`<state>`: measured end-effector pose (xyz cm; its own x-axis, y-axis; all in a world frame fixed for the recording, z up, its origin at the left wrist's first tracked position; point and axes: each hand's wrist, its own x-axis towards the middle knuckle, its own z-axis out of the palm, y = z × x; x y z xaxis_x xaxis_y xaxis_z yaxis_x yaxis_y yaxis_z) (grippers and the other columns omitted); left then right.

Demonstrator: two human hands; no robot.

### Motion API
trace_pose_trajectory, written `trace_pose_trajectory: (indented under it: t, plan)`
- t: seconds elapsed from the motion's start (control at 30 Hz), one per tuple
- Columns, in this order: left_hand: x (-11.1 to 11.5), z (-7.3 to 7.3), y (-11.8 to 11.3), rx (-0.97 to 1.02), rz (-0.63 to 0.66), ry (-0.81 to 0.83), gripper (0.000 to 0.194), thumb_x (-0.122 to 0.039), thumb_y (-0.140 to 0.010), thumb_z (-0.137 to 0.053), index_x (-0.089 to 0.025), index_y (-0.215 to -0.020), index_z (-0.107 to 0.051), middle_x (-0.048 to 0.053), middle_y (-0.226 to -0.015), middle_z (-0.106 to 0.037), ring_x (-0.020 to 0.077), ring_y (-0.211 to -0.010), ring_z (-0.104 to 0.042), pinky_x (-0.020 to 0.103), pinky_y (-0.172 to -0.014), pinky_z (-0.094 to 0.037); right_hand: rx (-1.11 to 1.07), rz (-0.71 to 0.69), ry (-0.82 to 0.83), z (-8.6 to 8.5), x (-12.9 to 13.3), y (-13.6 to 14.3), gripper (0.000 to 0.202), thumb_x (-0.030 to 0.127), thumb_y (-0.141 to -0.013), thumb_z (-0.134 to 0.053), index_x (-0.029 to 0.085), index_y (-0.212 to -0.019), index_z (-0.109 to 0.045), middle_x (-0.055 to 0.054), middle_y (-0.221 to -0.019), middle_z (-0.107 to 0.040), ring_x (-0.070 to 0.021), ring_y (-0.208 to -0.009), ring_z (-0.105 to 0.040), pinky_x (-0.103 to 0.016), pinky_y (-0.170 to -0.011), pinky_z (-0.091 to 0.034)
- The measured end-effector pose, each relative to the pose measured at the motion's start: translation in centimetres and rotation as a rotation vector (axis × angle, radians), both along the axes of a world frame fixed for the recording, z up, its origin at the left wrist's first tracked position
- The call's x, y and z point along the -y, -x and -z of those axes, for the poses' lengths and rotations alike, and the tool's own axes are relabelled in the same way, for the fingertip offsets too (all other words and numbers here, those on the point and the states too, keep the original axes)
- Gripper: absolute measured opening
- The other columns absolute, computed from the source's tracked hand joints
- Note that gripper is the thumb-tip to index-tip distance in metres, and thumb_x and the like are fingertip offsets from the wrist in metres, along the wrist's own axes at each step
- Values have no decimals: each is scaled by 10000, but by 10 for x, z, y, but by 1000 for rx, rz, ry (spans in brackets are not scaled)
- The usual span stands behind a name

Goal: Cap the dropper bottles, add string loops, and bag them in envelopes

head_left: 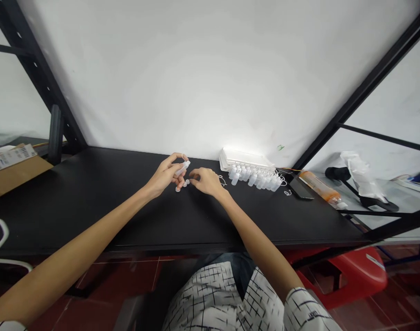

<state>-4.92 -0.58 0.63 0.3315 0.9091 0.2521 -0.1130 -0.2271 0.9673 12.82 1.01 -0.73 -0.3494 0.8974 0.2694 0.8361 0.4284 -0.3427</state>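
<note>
My left hand [167,174] holds a small, translucent white plastic bottle [182,168] slightly above the black table, its narrow end tilted up and to the right. Just below these fingers, several small white caps [186,183] lie on the tabletop. My right hand [206,180] is beside the caps, its fingers bent and pointing left, with a small gap between thumb and index finger. No object shows in it. To its right, many similar small bottles [254,176] stand or lean in a cluster, with thin white loops [223,180] near them.
Behind the bottles lies a stack of white trays [246,158] against the wall. A dark phone [301,188] and an orange-wrapped bottle [320,187] are on the right. A cardboard box [20,172] sits at the far left. Black metal posts frame the black table [144,230].
</note>
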Motion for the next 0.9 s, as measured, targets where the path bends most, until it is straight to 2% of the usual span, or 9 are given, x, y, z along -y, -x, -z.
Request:
trace_pose_trajectory:
  t: [0.1,0.17,0.37,0.43,0.5,0.57,0.63,0.73,0.9]
  plan:
    - [-2,0,1,12,-28,53,173,-371,-913,-553,-228,-986,-488,-82,-577,-432,62,-355,-413,161,-353,-325,55,-13,-39,0,0,13,209,333,-873,-614,286,-1040,-731,-31,-991,-696,-217,-916,-646,-282,-694,-440]
    - [-4,0,1,34,-40,86,219,-444,-944,-511,-229,-934,-474,-86,-548,-385,50,-352,-352,142,-351,-256,67,-38,-45,2,1,16,206,328,-883,-600,293,-1032,-738,-25,-990,-687,-206,-897,-642,-271,-667,-419]
    - [-6,3,1,51,-103,138,277,-456,-969,-476,-210,-841,-460,-87,-502,-329,31,-343,-242,135,-357,-164,30,-93,-62,5,3,10,192,214,-864,-570,270,-892,-752,-7,-958,-687,-175,-838,-631,-262,-650,-398]
    - [-6,5,0,58,-113,146,286,-463,-961,-487,-211,-829,-456,-92,-488,-309,32,-339,-222,137,-355,-153,-124,-115,-58,3,3,3,151,215,-853,-578,240,-856,-727,1,-901,-691,-148,-752,-620,-256,-641,-410]
    - [-6,7,-1,65,-103,153,305,-487,-949,-500,-213,-822,-454,-97,-477,-294,35,-336,-209,140,-352,-152,-397,-136,-14,-1,2,-4,116,252,-858,-579,206,-851,-686,4,-837,-686,-113,-631,-592,-244,-597,-424]
    - [-6,9,-3,67,-87,155,329,-515,-936,-511,-215,-816,-454,-103,-469,-278,36,-333,-204,143,-351,-160,-702,-160,59,-6,2,-10,150,323,-859,-588,184,-850,-642,-6,-815,-677,-90,-550,-565,-223,-513,-413]
    - [-5,11,-5,63,-78,153,342,-529,-927,-522,-215,-810,-454,-109,-465,-262,36,-329,-202,144,-352,-170,-914,-195,127,-9,3,-13,224,400,-833,-619,177,-845,-613,-20,-820,-670,-86,-533,-569,-203,-434,-379]
    - [-5,13,-8,57,-83,153,352,-538,-921,-525,-215,-803,-451,-111,-456,-260,36,-322,-200,145,-351,-166,-1007,-258,188,-10,7,-10,289,456,-784,-674,178,-834,-612,-25,-792,-664,-97,-546,-594,-186,-384,-360]
    - [-3,14,-12,38,-104,149,359,-537,-920,-528,-211,-792,-449,-108,-446,-287,34,-317,-203,148,-349,-153,-1002,-300,182,-8,12,-6,298,459,-758,-713,175,-791,-625,-4,-656,-627,-130,-562,-632,-199,-402,-441]
